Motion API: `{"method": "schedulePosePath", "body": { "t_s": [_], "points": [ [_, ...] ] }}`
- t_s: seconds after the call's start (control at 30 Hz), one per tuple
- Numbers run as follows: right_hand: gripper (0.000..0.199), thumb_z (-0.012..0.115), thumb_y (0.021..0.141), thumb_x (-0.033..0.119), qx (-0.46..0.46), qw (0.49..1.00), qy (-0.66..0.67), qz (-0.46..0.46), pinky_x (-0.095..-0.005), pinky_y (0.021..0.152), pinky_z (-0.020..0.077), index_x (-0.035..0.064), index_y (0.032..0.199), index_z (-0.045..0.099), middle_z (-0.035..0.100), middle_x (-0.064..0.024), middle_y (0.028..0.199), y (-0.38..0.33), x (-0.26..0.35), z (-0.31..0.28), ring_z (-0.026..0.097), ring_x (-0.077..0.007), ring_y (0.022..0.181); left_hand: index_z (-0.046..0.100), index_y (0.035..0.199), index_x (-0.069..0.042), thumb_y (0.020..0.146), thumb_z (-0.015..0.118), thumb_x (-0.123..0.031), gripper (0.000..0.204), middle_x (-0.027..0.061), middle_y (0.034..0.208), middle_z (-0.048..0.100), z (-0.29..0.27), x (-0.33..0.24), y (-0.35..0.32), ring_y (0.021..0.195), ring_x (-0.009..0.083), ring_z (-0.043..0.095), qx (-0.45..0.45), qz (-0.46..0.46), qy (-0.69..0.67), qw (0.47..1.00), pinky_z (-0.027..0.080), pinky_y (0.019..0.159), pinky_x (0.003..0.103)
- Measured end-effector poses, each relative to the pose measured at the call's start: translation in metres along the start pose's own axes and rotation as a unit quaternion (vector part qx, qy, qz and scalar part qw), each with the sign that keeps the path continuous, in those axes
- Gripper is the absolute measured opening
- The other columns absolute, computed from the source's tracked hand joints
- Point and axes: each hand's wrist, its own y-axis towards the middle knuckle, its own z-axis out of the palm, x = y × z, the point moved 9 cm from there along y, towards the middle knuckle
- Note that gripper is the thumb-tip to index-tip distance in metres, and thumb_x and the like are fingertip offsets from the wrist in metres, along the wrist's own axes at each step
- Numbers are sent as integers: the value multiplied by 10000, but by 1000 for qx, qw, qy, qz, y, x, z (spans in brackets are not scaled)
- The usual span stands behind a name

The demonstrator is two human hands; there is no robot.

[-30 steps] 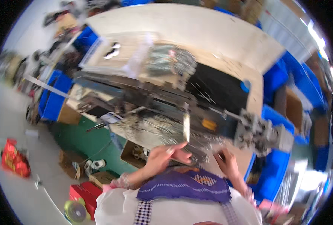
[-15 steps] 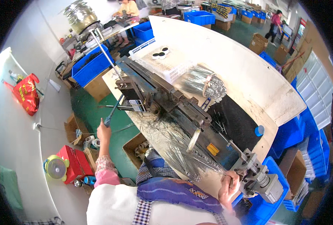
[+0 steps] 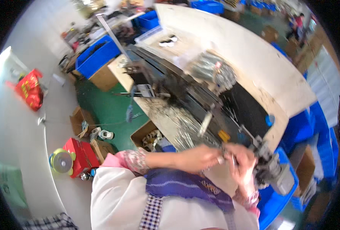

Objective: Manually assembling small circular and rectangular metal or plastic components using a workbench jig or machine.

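Note:
Both of my hands are close together in front of the bench machine (image 3: 189,92), and motion blurs them. My left hand (image 3: 202,158) reaches across from the left with its fingers pinched. Beside it, my right hand (image 3: 240,163) has its fingers curled closed near a small silvery piece. What each hand holds is too blurred to name. Thin silver metal rods (image 3: 183,130) lie loose on the bench just beyond my left hand, partly hidden by it. A grey metal motor-like unit (image 3: 273,168) sits to the right of my right hand. A blue-handled tool (image 3: 130,113) hangs at the machine's left end.
A tied bundle of rods (image 3: 212,71) lies behind the machine, near a white crate (image 3: 154,36). A yellow piece (image 3: 224,135) and a blue cap (image 3: 270,120) are on the bench. A cardboard box (image 3: 139,134) and a blue bin (image 3: 281,191) stand below it.
My left hand has left the blue-handled tool, which now hangs free, and has swung right to meet my right hand. The right hand has risen slightly. The view has shifted a little.

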Motion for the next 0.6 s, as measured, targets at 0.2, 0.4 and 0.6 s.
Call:
{"method": "schedulePosePath", "body": {
  "t_s": [0.2,0.4,0.6],
  "points": [
    [221,588,810,-25,-77,973,-158,149,-368,672,522,20,1022,629,615,-156,903,10,-61,-32,640,-332,779,543,1024,-54,1007,426,-281,255,35,878,566,-73,84,-31,880,157,573,-295,-47,-95,950,476,778,321],
    [174,572,746,18,39,950,-294,92,-356,726,525,17,918,597,564,-110,882,26,-94,19,604,-276,856,496,864,-122,1007,423,-325,259,-19,726,444,-10,96,18,580,88,375,-238,-212,-458,830,340,518,239],
    [94,580,711,63,87,928,-354,78,-320,665,528,62,804,566,558,-75,804,30,-88,37,598,-231,811,534,893,-44,988,473,-277,259,-10,761,420,-89,46,4,400,27,255,-123,-60,-855,500,185,321,196]
  ]
}}
